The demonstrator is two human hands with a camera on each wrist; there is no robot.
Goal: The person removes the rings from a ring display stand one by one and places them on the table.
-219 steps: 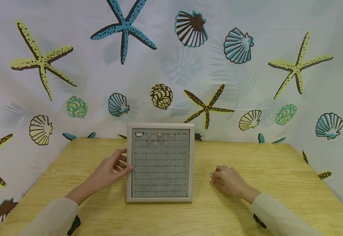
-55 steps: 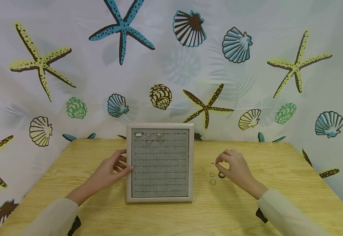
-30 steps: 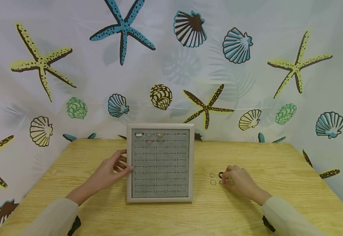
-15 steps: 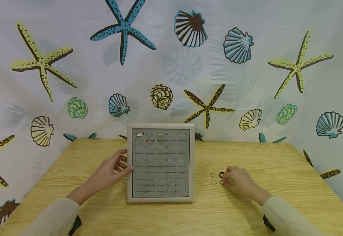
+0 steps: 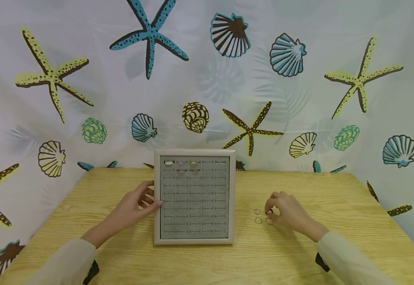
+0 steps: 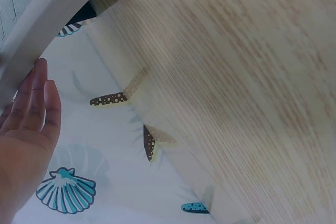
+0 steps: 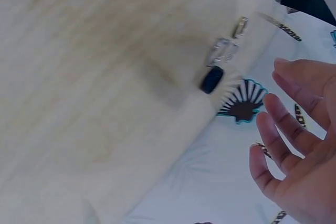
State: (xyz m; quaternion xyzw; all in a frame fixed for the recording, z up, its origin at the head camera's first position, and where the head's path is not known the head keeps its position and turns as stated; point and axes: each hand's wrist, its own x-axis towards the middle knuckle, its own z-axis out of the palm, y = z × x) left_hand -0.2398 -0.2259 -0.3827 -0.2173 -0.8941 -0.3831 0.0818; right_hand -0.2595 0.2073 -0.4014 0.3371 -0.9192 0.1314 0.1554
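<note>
A framed ring display board (image 5: 194, 198) with a grey slotted pad stands upright on the table. My left hand (image 5: 135, 204) grips its left edge, thumb on the front and fingers behind; the left wrist view shows those fingers against the frame (image 6: 44, 22). My right hand (image 5: 287, 211) is over the loose rings at the right. In the right wrist view its fingers are spread with nothing between them, apart from the black ring (image 7: 212, 80). Beside that lie thin metal rings, one at the left back (image 5: 257, 211), another at the left front (image 5: 258, 221) and a third (image 5: 269, 221).
Several rings sit in the board's top two rows, including a white one (image 5: 169, 162), a gold one (image 5: 193, 162) and a reddish one (image 5: 181, 170). A wooden table (image 5: 192, 263) bears everything. Behind it hangs a patterned cloth (image 5: 207, 79) with starfish and shells.
A ring left the board's top row; my right hand pinched it, laid it in front of the black ring, and has now lifted off. My left hand stayed on the frame.
</note>
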